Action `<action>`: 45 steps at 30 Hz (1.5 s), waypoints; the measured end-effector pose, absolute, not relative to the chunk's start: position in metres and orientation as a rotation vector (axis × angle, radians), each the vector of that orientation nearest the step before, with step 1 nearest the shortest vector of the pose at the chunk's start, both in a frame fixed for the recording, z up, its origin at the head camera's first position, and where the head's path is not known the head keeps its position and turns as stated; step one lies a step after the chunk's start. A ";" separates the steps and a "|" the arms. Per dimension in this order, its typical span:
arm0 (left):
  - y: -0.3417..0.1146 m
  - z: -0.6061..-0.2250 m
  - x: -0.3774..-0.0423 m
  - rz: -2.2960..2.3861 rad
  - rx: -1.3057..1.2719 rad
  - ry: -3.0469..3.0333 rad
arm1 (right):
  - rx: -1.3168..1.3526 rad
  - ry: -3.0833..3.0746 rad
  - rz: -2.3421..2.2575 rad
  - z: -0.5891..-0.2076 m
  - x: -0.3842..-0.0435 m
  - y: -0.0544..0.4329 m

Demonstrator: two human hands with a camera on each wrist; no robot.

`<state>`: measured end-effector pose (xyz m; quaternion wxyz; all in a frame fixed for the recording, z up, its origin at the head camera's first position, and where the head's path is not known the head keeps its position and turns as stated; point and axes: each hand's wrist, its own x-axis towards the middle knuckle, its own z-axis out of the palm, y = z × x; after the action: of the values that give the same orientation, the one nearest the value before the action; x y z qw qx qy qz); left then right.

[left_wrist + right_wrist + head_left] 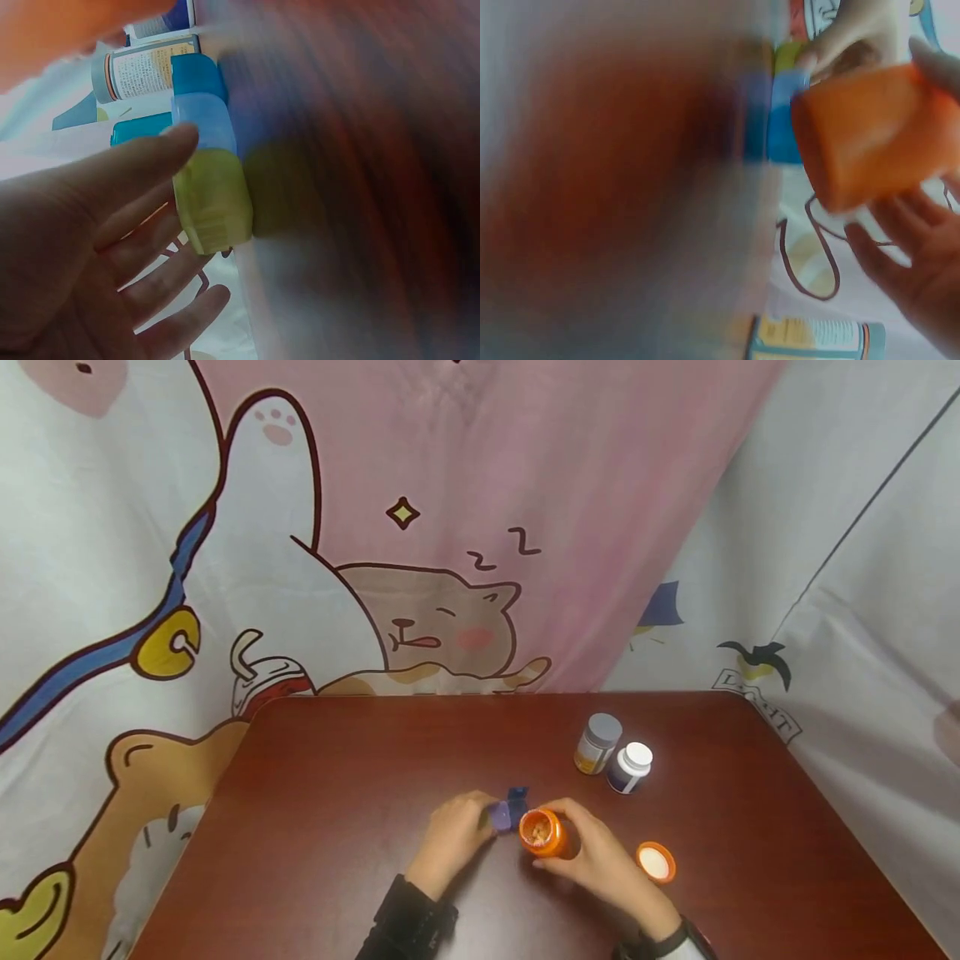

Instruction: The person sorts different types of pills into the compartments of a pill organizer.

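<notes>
Near the table's middle, my left hand holds a small pill organizer by one end. The left wrist view gives its colours: a yellow compartment, a pale blue one and a teal one in a row, with a teal lid raised at the far end. My thumb lies over the yellow part. In my right hand is an orange bottle, uncapped and tilted, its mouth facing up toward the head camera. Light brown pieces show inside. The bottle is right beside the organizer's blue end.
An orange cap with a white inside lies to the right of my right hand. Farther back stand a grey-lidded jar and a white-capped dark bottle. A printed curtain hangs behind the brown table.
</notes>
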<state>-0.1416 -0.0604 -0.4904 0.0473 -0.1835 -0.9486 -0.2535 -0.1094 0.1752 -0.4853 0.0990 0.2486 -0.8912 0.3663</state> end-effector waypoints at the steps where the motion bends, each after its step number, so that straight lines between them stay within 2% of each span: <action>1: -0.061 -0.490 -0.142 -0.781 -0.556 -2.896 | 0.712 -2.634 1.013 -0.484 -0.114 0.177; 12: -0.066 -0.491 -0.139 -0.839 -0.478 -2.933 | 0.761 -2.626 0.428 -0.484 -0.144 0.184; 29: -0.068 -0.495 -0.132 -0.864 -0.417 -2.939 | 0.947 -2.522 0.220 -0.479 -0.153 0.174; 45: -0.062 -0.493 -0.133 -0.776 -0.475 -2.923 | 0.972 -2.487 0.142 -0.475 -0.155 0.170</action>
<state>-0.1331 -0.0623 -0.4934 0.0403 -0.1551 -0.9541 -0.2532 -0.1549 0.1703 -0.4752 0.2315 0.3535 -0.9049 0.0516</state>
